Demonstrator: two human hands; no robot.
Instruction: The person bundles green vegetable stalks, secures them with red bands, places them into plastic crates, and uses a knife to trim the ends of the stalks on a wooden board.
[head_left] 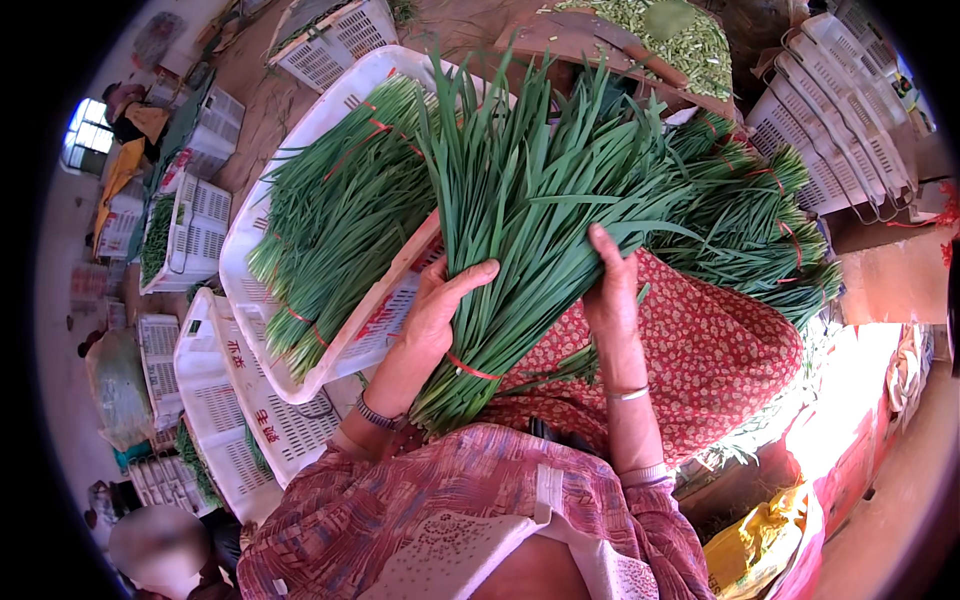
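Across my lap lies a large bundle of garlic chives (540, 190), its long flat green leaves fanning out away from me. A red band (472, 370) circles it near the stem ends, which point towards my body. My left hand (438, 305) is closed round the bundle's left side, thumb on top of the leaves. My right hand (612, 290) grips the right side, thumb over the leaves and fingers mostly hidden underneath. Beneath the bundle, a red flowered cloth (700, 350) covers my lap. Left of it, a white plastic crate (238, 300) holds several banded chive bundles (345, 220).
More banded chive bundles (785, 230) are piled at my right. Ahead, chopped green pieces (695, 50) lie by a wooden board (545, 32) with a wooden-handled knife (655, 66). Stacked white crates (830, 115) stand far right, a yellow bag (760, 540) near right, a person (160, 550) near left.
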